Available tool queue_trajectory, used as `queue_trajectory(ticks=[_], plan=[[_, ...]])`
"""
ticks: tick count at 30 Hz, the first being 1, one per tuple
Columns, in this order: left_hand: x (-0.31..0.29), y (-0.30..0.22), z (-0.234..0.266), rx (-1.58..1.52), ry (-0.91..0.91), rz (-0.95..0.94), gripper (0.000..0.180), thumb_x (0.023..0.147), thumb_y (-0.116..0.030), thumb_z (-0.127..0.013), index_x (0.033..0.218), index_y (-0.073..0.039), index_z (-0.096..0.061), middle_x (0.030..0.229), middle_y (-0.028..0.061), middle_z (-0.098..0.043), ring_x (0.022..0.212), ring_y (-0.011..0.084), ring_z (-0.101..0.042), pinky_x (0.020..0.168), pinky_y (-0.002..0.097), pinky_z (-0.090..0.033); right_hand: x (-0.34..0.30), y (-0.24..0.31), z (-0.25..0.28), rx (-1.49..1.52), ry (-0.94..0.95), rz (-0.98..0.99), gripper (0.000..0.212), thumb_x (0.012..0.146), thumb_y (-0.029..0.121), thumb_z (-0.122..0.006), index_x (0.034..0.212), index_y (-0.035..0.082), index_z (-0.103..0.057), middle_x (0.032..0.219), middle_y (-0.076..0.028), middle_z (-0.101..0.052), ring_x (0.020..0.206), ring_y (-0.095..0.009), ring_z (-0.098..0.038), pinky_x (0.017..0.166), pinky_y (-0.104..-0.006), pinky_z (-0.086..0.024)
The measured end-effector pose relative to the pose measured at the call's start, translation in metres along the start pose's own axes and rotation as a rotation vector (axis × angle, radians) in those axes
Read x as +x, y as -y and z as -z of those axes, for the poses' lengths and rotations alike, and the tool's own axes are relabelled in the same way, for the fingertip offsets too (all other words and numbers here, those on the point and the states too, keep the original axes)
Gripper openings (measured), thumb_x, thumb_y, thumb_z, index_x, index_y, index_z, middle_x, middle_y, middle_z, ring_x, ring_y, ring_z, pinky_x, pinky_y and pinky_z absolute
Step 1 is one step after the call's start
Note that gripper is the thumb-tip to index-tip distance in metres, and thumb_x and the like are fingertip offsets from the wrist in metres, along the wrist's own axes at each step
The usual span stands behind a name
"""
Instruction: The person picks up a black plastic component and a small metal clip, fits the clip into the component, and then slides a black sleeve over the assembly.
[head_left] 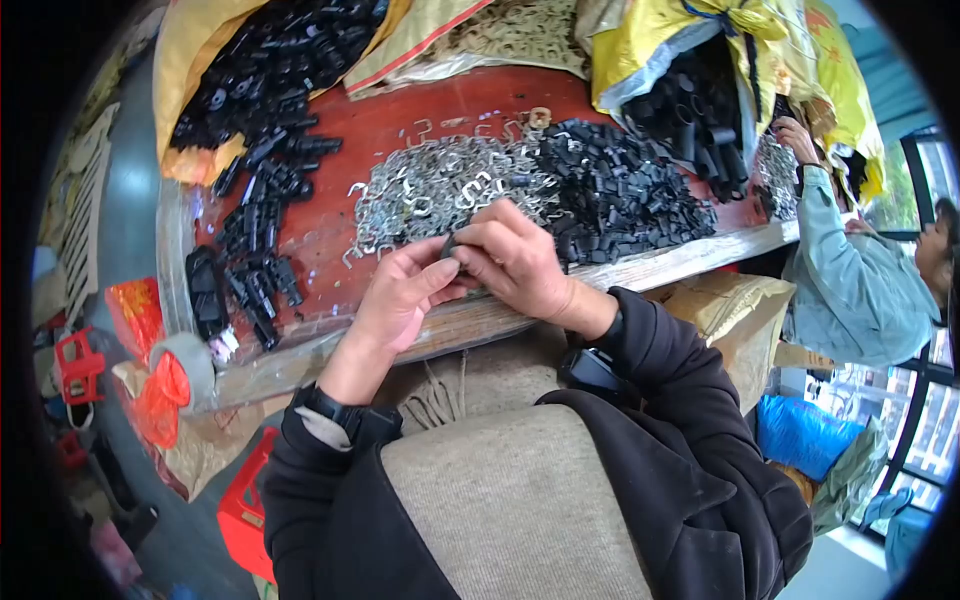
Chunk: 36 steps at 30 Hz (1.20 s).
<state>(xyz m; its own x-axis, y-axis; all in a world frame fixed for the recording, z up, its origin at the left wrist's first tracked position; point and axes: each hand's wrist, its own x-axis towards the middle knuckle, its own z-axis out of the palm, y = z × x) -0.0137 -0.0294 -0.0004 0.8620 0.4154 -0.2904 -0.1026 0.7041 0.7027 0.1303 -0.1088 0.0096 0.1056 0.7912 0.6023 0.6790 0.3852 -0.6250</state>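
Note:
My left hand (398, 298) and my right hand (520, 262) meet over the table's near edge, fingers closed in a pinch. Between their fingertips is a small dark piece (450, 246); most of it is covered by the fingers, so its exact kind is hidden. Just beyond my hands lies a heap of bent silver metal clips (420, 185). A pile of small black plastic pieces (625, 195) adjoins the clips on the right. Longer black tubular parts (258, 215) are strewn along the left side of the red tabletop (330, 225).
A wooden rail (690, 252) edges the table. Sacks of black parts stand at the far left and right: an orange-lined sack (185, 90) and a yellow sack (625, 60). A tape roll (188, 366) sits at the left corner. At right, a co-worker's hand (797, 140) reaches into parts.

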Motion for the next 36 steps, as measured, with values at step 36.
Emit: queue_trajectory(ticks=[36], plan=[[0.002, -0.005, 0.002, 0.017, -0.001, 0.076, 0.018, 0.079, -0.016, -0.054, 0.089, -0.001, -0.056, 0.074, 0.0039, -0.058, 0.060, 0.0097, -0.055, 0.054, 0.0198, -0.046, 0.004, -0.003, 0.018, 0.086, 0.106, -0.058, 0.027, 0.067, 0.001, -0.062, 0.093, 0.005, -0.059, 0.077, -0.007, -0.052, 0.065, -0.017, -0.050, 0.056, -0.0261, -0.041]])
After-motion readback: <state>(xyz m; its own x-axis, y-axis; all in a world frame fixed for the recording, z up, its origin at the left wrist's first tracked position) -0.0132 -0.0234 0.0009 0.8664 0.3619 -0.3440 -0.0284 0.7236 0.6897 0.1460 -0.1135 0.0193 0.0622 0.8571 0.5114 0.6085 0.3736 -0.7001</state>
